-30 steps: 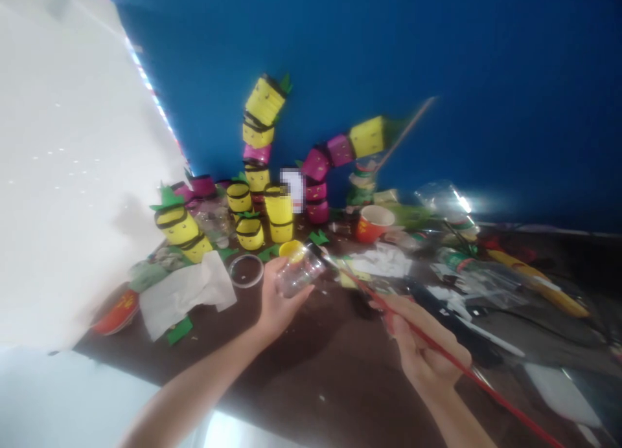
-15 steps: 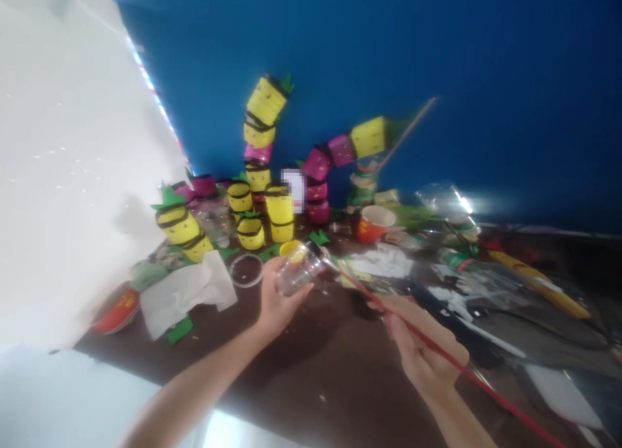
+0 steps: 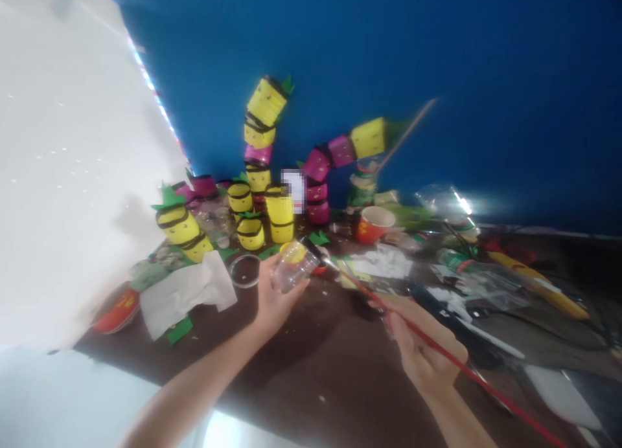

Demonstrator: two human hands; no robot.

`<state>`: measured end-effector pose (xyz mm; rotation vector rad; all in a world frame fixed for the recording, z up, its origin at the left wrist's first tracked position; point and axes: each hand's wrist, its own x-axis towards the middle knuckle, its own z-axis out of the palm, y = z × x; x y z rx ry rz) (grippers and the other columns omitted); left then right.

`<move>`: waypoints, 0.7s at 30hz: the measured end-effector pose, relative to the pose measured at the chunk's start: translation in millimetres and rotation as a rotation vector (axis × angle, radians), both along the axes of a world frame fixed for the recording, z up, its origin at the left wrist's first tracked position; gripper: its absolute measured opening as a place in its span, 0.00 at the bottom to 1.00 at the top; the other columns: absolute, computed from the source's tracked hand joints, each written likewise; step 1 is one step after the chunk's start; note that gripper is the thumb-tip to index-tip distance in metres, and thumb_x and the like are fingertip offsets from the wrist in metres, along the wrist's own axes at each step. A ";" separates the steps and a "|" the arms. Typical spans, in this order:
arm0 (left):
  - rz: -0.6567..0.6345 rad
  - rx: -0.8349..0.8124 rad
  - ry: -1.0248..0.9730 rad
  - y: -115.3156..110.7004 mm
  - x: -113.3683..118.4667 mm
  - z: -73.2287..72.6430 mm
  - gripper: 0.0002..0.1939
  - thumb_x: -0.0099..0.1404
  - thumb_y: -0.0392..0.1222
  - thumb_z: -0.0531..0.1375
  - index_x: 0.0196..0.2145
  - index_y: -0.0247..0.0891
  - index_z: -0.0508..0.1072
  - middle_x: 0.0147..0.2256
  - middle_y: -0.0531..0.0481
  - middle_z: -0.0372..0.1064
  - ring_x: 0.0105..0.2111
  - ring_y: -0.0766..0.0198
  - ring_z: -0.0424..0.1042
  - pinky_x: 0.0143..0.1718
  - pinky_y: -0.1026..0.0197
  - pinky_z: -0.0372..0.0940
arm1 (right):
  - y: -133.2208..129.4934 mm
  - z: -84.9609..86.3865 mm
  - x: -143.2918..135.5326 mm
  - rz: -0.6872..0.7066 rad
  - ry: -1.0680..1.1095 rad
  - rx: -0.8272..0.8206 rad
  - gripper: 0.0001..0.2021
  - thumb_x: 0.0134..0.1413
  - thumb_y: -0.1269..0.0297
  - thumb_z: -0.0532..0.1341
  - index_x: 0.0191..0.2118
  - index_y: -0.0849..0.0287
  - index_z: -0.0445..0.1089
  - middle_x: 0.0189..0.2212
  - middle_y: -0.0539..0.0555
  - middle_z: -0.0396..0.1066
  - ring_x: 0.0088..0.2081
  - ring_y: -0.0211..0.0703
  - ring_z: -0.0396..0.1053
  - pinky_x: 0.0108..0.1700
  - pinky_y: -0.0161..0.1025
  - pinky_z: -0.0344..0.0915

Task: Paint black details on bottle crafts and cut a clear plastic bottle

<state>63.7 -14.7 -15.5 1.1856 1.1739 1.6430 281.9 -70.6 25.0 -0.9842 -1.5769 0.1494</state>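
My left hand (image 3: pixel 279 299) is wrapped round a clear plastic cup (image 3: pixel 295 268), tilted with its dark-edged end to the upper right. In my right hand (image 3: pixel 420 341) is a long red-handled paintbrush (image 3: pixel 362 286), gripped like a pen. Its tip touches or lies right beside the cup's dark edge; I cannot tell which. Behind the cup, a yellow piece (image 3: pixel 291 250) shows, partly covered. A clear plastic ring (image 3: pixel 245 270) lies left of my left hand. Past it stand yellow painted cups (image 3: pixel 280 208) with black bands.
Stacked yellow and magenta cups (image 3: pixel 317 192) lean against the blue wall (image 3: pixel 461 79). A red paper cup (image 3: pixel 375 224) stands right of centre. Crumpled white tissue (image 3: pixel 383 261), plastic bottles (image 3: pixel 459 263) and a yellow-handled tool (image 3: pixel 539 283) clutter the right; white paper (image 3: pixel 187 296) lies left.
My left hand has shifted slightly left and turned the clear cup a little. The brush in my right hand stays nearly in place at the cup's edge.
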 end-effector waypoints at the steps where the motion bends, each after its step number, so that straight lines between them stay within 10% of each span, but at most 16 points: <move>1: 0.003 -0.007 -0.013 0.0 -0.1 1.7 0.36 0.46 0.42 0.72 0.50 0.41 0.62 0.47 0.45 0.65 0.47 0.56 0.71 0.50 0.52 0.66 | 0.4 0.2 0.3 -0.001 0.005 0.001 0.13 0.53 0.77 0.59 0.41 0.54 0.75 0.34 0.52 0.78 0.36 0.45 0.76 0.43 0.44 0.72; 12: -0.173 -0.055 -0.490 2.6 -2.1 18.1 0.26 0.52 0.48 0.69 0.46 0.42 0.66 0.40 0.49 0.72 0.39 0.61 0.74 0.46 0.55 0.68 | 5.4 -8.4 6.3 -0.171 0.154 -0.031 0.06 0.55 0.68 0.61 0.36 0.56 0.76 0.32 0.54 0.77 0.34 0.46 0.75 0.38 0.43 0.72; 21: -0.587 -0.564 -0.896 8.7 -12.3 17.3 0.30 0.58 0.64 0.55 0.40 0.30 0.72 0.27 0.44 0.71 0.22 0.66 0.68 0.18 0.66 0.62 | 10.3 -20.5 9.9 -0.186 0.418 -0.150 0.11 0.57 0.59 0.60 0.36 0.60 0.76 0.28 0.54 0.76 0.30 0.45 0.73 0.35 0.41 0.68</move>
